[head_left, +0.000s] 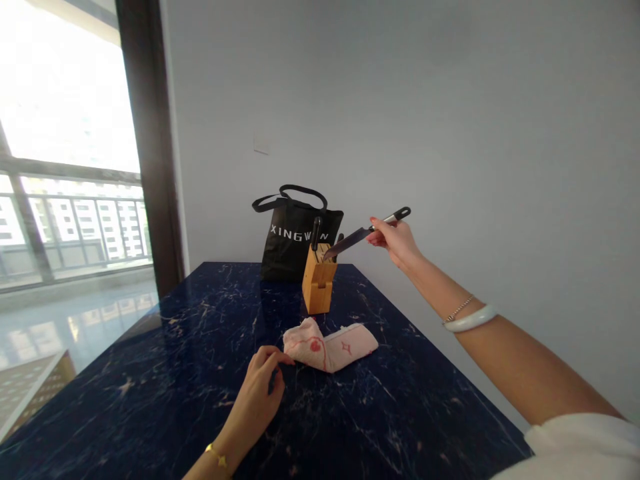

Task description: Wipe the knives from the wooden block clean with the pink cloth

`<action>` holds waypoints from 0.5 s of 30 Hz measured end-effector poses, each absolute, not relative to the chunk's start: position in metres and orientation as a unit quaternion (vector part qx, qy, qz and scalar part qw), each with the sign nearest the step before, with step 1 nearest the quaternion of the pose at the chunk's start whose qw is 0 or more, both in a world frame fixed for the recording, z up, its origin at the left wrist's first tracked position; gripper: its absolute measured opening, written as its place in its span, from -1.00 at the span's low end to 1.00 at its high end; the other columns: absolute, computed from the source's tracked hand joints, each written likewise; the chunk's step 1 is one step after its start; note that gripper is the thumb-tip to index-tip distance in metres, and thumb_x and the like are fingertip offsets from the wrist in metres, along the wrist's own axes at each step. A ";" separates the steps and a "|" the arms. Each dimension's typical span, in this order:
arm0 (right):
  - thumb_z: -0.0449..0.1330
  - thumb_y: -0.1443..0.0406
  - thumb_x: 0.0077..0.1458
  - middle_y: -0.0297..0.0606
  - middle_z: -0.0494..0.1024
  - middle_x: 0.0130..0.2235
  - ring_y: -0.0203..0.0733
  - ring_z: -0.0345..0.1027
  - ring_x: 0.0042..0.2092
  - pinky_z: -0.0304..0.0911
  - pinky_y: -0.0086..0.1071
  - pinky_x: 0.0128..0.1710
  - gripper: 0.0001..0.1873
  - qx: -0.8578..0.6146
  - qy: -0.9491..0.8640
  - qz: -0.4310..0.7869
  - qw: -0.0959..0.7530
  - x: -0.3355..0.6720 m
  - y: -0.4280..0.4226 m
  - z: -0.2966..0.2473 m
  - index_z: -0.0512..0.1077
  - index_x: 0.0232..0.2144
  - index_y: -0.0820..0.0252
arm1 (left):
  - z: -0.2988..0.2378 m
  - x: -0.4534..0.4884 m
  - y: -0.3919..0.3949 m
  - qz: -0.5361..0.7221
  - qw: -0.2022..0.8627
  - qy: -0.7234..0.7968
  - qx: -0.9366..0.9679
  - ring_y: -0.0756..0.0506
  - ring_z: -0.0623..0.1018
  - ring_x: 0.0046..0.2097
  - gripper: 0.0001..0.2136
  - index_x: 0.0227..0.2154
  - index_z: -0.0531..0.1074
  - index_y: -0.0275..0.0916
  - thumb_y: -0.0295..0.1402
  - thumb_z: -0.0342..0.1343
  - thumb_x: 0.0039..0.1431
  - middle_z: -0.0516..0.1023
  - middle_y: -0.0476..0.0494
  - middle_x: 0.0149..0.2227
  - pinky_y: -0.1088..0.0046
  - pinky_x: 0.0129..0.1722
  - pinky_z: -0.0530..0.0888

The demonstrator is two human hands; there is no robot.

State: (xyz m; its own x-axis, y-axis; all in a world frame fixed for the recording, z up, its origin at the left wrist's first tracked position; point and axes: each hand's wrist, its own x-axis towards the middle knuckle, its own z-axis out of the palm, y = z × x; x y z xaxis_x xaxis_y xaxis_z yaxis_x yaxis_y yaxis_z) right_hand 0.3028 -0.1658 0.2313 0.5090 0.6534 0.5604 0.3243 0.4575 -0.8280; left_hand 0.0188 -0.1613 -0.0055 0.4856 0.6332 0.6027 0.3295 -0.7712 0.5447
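Note:
My right hand [395,241] is closed round the handle of a kitchen knife [350,243], a dark blade with a black and silver grip. The blade slants down to the left, its tip at the top of a wooden knife block [319,283]; whether the tip is inside a slot I cannot tell. Two more black handles stick up from the block. Low on the table, my left hand [263,380] has loosely bent fingers, thumb apart from them, holding nothing. Its fingertips reach the left edge of a folded pink cloth [330,348] with red patterns, apparently touching it.
The dark blue marbled table [220,320] carries everything. Behind the block stands a black tote bag [285,250] with white lettering, close to the grey wall [425,120]. At the left are a window with a railing and a perforated box-like piece [37,383].

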 end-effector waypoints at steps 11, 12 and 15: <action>0.20 0.20 -0.11 -0.26 0.44 -0.68 -0.32 0.31 -0.65 0.29 -0.49 -0.65 -0.75 -0.554 -0.435 0.033 0.709 0.319 -0.157 0.217 0.30 -0.59 0.29 | -0.014 0.020 -0.156 0.410 0.188 0.279 0.848 -0.12 0.33 -0.14 -0.64 -0.22 0.34 -0.20 -0.62 -0.21 -0.02 0.29 -0.16 -0.23 0.25 -0.12 0.33; 0.20 0.18 -0.11 -0.25 0.44 -0.67 -0.32 0.31 -0.65 0.29 -0.48 -0.64 -0.73 -0.559 -0.444 0.022 0.700 0.318 -0.158 0.218 0.30 -0.59 0.28 | -0.015 0.021 -0.155 0.409 0.190 0.280 0.848 -0.12 0.33 -0.14 -0.64 -0.22 0.34 -0.20 -0.62 -0.21 -0.03 0.29 -0.16 -0.23 0.24 -0.12 0.33; 0.17 0.08 -0.10 -0.25 0.43 -0.66 -0.32 0.30 -0.65 0.28 -0.47 -0.62 -0.66 -0.581 -0.484 -0.023 0.654 0.312 -0.157 0.223 0.30 -0.60 0.27 | -0.017 0.021 -0.154 0.401 0.195 0.281 0.850 -0.12 0.34 -0.16 -0.64 -0.23 0.35 -0.19 -0.62 -0.20 -0.05 0.30 -0.15 -0.25 0.24 -0.14 0.34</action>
State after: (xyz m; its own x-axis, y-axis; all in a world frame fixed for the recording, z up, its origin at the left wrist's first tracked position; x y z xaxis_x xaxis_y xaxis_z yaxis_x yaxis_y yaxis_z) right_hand 0.3115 -0.1566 0.2232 0.5309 0.5322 0.6594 0.5926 0.3231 -0.7379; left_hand 0.0213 -0.1544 -0.0171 0.5204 0.6344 0.5716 0.3224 -0.7658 0.5564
